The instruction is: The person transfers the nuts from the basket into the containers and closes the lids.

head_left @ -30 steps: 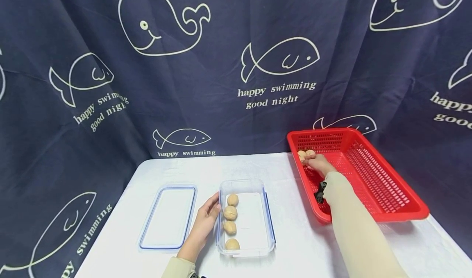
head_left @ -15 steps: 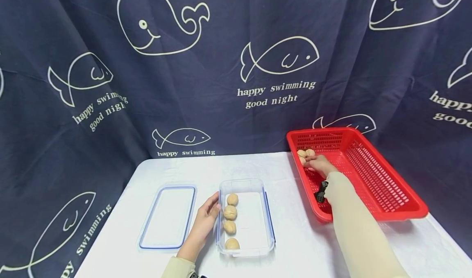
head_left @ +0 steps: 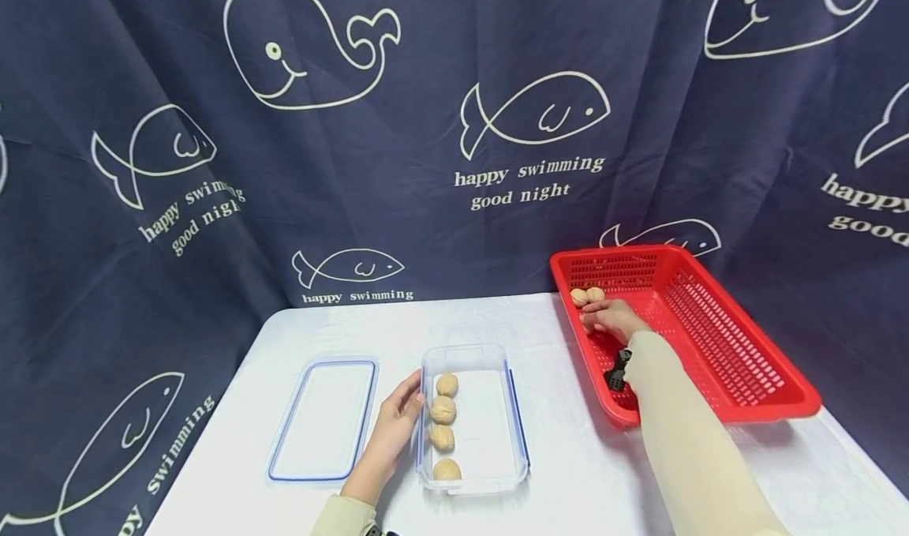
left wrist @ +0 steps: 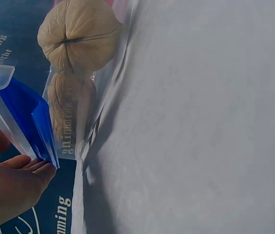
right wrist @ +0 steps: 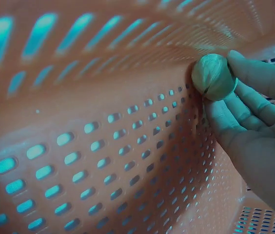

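Several walnuts (head_left: 443, 410) stand in a row along the left side of a clear plastic container (head_left: 477, 485) with blue latches. My left hand (head_left: 395, 424) grips this container's left wall, fingers against a hanging blue latch (left wrist: 28, 114) in the left wrist view. Inside the red plastic basket (head_left: 754, 337), my right hand (head_left: 612, 320) pinches a walnut (right wrist: 213, 77) between thumb and fingers, close to the basket's left wall. Two more walnuts (head_left: 595, 294) lie just beyond that hand in the basket's far left corner.
A clear lid with a blue seal (head_left: 323, 421) lies flat on the white-covered table (head_left: 547, 410), left of the container. Behind the table hangs a dark blue curtain (head_left: 426, 204) with whale and fish drawings. The basket stands at the table's right side.
My right hand has drawn a walnut slightly toward me, away from the two in the basket's corner. The left hand and the container have stayed in place.
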Action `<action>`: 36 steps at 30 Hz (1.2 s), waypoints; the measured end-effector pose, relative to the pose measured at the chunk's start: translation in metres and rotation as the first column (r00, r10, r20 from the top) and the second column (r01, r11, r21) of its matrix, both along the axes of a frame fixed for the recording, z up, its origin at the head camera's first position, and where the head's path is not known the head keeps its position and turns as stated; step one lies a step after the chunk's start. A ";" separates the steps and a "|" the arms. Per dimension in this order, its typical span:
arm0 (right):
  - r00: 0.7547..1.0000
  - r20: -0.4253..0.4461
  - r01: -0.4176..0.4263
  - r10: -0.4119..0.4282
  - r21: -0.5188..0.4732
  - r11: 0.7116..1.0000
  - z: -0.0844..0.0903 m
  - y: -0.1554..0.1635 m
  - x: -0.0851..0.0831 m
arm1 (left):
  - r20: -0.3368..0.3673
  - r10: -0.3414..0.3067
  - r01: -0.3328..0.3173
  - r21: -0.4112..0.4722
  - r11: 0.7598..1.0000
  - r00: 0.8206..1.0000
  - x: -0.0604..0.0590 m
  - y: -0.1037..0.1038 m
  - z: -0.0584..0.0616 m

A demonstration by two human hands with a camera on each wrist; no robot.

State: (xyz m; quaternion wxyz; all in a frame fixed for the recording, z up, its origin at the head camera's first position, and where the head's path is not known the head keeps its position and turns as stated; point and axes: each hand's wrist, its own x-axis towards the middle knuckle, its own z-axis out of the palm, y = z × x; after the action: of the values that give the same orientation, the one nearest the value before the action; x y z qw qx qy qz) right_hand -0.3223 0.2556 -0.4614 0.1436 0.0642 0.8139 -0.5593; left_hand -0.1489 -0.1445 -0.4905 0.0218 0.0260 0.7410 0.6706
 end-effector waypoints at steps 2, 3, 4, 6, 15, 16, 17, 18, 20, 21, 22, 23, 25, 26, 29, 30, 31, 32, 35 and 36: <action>1.000 0.009 -0.014 0.014 0.000 1.000 -0.002 0.001 0.000 | 0.000 -0.002 0.002 -0.002 1.000 1.000 0.001 0.000 -0.001; 1.000 0.012 -0.022 0.022 0.005 1.000 -0.002 0.001 0.000 | 0.001 -0.002 0.002 -0.002 1.000 1.000 0.002 0.000 -0.001; 0.999 0.016 -0.033 0.033 0.002 0.999 -0.002 0.001 0.000 | 0.001 -0.003 0.003 0.000 1.000 1.000 0.003 0.000 -0.001; 0.998 0.020 -0.061 0.061 -0.001 0.998 -0.002 0.002 0.001 | 0.002 -0.003 0.003 0.005 1.000 1.000 0.003 0.000 -0.001; 0.997 0.039 -0.064 0.064 -0.004 0.998 -0.001 0.004 0.001 | 0.001 0.001 -0.001 0.006 1.000 1.000 0.003 0.001 -0.002; 0.997 0.039 -0.061 0.061 -0.010 0.998 0.000 0.005 0.001 | 0.002 0.000 0.000 0.005 1.000 1.000 0.003 0.001 -0.002; 0.997 0.037 -0.061 0.061 -0.012 0.998 0.000 0.005 0.001 | 0.002 -0.001 0.001 0.003 1.000 1.000 0.003 0.001 -0.003; 0.998 0.037 -0.052 0.053 -0.014 0.999 0.000 0.005 0.001 | 0.002 -0.001 0.001 0.003 1.000 1.000 0.003 0.001 -0.003; 0.999 0.033 -0.043 0.043 -0.023 0.999 0.002 0.006 0.001 | 0.003 0.001 -0.001 0.005 1.000 1.000 0.003 0.001 -0.003; 0.999 0.027 -0.042 0.043 -0.033 0.999 0.003 0.007 0.001 | 0.001 0.002 -0.002 0.007 1.000 1.000 0.003 0.001 -0.003; 0.999 0.021 -0.044 0.045 -0.038 0.998 0.005 0.007 0.001 | 0.001 0.003 -0.003 0.007 1.000 1.000 0.002 0.000 -0.003; 0.999 0.014 -0.043 0.044 -0.041 0.998 0.006 0.008 0.001 | -0.001 0.004 -0.004 0.007 1.000 1.000 0.002 0.000 -0.002; 0.999 0.003 -0.043 0.043 -0.061 0.997 0.010 0.008 0.000 | 0.000 0.007 -0.007 0.010 1.000 1.000 0.002 0.000 -0.002; 0.999 -0.006 -0.040 0.040 -0.060 0.997 0.011 0.007 -0.001 | 0.002 0.007 -0.007 0.009 1.000 1.000 0.002 0.000 -0.001; 0.999 -0.022 -0.025 0.023 -0.069 0.997 0.017 0.006 -0.001 | 0.005 0.005 -0.005 0.004 1.000 1.000 0.002 0.000 0.000; 0.999 -0.030 -0.017 0.014 -0.076 0.997 0.019 0.005 -0.002 | 0.008 0.004 -0.004 0.004 1.000 1.000 0.002 0.000 0.000; 0.999 -0.041 -0.007 0.004 -0.072 0.997 0.021 0.005 -0.002 | 0.009 0.004 -0.004 0.004 1.000 1.000 0.002 0.000 0.000; 0.998 -0.055 0.003 -0.006 -0.059 0.998 0.023 0.004 -0.002 | 0.010 0.003 -0.004 0.005 1.000 1.000 0.002 0.000 0.001; 0.996 -0.090 0.024 -0.026 -0.027 0.999 0.029 0.003 -0.003 | 0.009 0.001 -0.001 0.008 1.000 1.000 0.002 0.001 0.001; 0.994 -0.099 0.036 -0.038 -0.013 0.999 0.032 0.002 -0.004 | 0.008 0.002 -0.002 0.010 1.000 1.000 0.001 0.001 0.001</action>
State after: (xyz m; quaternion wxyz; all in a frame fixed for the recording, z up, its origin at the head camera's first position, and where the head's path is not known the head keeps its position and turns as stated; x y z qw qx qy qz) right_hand -0.3258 0.2580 -0.4296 0.0929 0.0505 0.8156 -0.5689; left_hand -0.1474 -0.1435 -0.4896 0.0239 0.0228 0.7377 0.6743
